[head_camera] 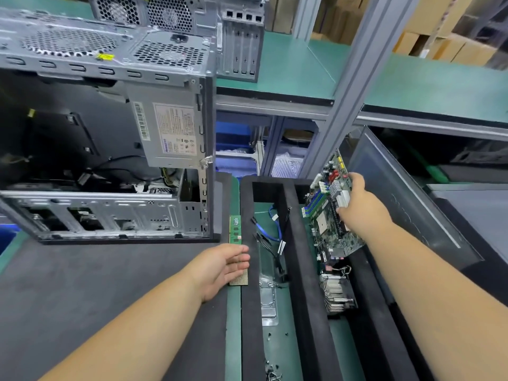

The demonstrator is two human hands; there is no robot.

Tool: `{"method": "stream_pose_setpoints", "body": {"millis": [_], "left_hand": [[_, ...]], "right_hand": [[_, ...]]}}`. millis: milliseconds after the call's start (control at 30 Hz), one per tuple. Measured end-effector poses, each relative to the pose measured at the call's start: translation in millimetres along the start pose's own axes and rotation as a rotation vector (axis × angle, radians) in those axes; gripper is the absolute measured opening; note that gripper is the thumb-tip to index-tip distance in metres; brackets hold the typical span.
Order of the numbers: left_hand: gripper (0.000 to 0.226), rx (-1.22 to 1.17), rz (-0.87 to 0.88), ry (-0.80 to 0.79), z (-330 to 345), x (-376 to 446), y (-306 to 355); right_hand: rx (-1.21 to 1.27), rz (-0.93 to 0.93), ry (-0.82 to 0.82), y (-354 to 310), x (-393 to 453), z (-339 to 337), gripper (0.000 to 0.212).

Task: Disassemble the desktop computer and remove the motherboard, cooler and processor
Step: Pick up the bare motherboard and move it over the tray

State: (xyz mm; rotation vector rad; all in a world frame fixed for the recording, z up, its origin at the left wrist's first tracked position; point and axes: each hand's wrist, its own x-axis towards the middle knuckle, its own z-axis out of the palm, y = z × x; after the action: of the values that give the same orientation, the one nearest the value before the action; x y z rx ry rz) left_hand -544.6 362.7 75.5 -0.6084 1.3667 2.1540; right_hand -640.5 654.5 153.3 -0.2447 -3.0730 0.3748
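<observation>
The open desktop case lies on its side on the dark mat at the left, its power supply still inside. My right hand grips the green motherboard by its right edge, holding it tilted over the right slot of the black foam tray. Below the board in that slot sits the finned cooler. My left hand rests with straight fingers on a green memory stick lying beside the tray's left wall.
Blue and black cables, a clear plastic piece and loose screws lie in the tray's middle slot. A grey side panel leans at the right. A second case stands behind on the green shelf.
</observation>
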Motion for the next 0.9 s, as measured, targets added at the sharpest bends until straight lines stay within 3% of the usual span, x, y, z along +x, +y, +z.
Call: {"method": "stream_pose_setpoints", "body": {"millis": [433,667,900], "left_hand": [[0.025,-0.012,0.064,0.052,-13,-4,2],[0.024,0.002,0.097,0.073,-13,-10,1],[0.016,0.216,0.224,0.178,-26,-15,-2]], "right_hand": [[0.146,0.041,-0.151,14,27,15,0.080],[-0.067,0.037,-0.196,6,29,13,0.089],[-0.148,0.071,-0.203,-8,12,16,0.090]]}}
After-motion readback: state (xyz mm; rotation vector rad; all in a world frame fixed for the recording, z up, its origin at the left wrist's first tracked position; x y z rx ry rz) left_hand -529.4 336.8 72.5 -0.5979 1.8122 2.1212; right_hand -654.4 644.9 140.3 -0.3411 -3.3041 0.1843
